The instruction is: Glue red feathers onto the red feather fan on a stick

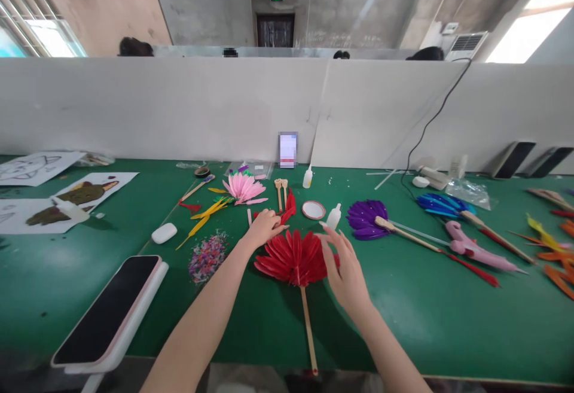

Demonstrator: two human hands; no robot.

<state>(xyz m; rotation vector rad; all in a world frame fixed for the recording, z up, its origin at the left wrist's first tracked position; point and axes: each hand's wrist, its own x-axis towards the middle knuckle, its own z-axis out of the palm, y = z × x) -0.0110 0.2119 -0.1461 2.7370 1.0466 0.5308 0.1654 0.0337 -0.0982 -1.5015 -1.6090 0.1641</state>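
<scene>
A red feather fan with a pale wooden handle lies in front of me, its handle pointing toward the near table edge. My left hand reaches past its upper left side, fingers spread low over loose red feathers; whether it touches one is hard to see. At the fan's right edge, my right hand hovers with fingers apart and nothing visible in them. Just beyond that hand is a white squeeze bottle. A round white lid with a red rim lies between the hands, farther back.
Left are a pink feather piece, yellow feathers, a bead pile and a phone on a stand. Right are a purple fan, a blue fan and a pink glue gun. A white partition stands behind.
</scene>
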